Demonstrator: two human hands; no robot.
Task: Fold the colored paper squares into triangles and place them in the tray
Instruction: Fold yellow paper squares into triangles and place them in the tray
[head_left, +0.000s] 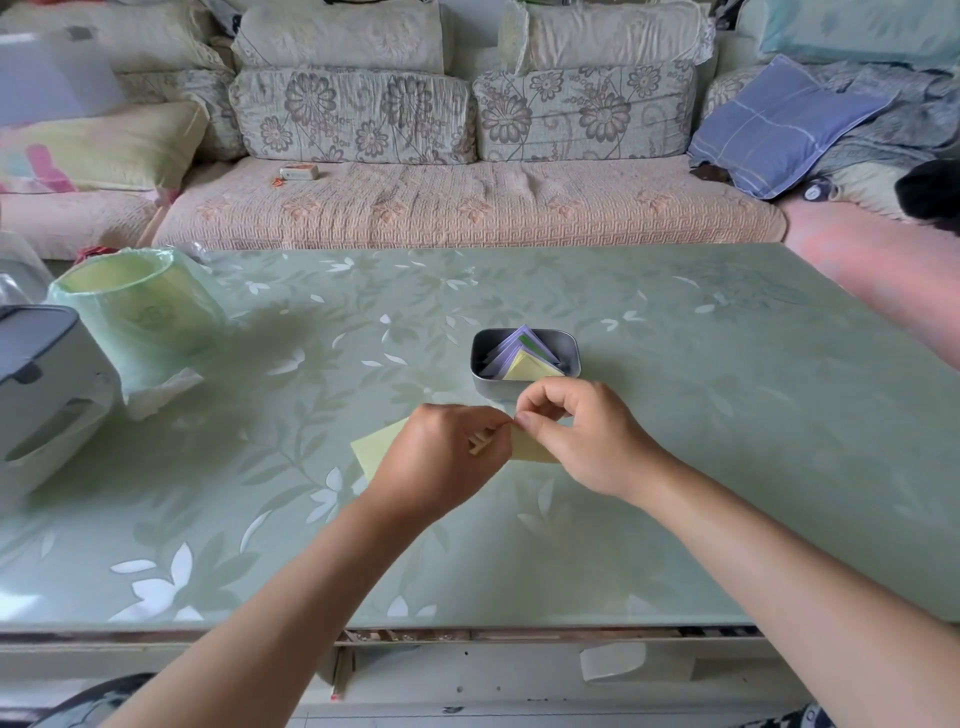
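Note:
A pale yellow paper square (375, 447) lies on the green glass table, mostly hidden under my hands. My left hand (441, 457) covers its middle and pinches the paper near its top corner. My right hand (576, 431) pinches the same corner from the right, fingers curled. Just behind my hands sits a small grey metal tray (570, 348). Inside it are several folded paper triangles: purple (506, 349), a green one showing between them, and a yellow one (530, 368) at the front.
A green plastic bin (140, 312) with a bag liner stands at the left of the table (675, 415). A grey-and-white appliance (41, 384) sits at the far left edge. A sofa with cushions runs behind the table.

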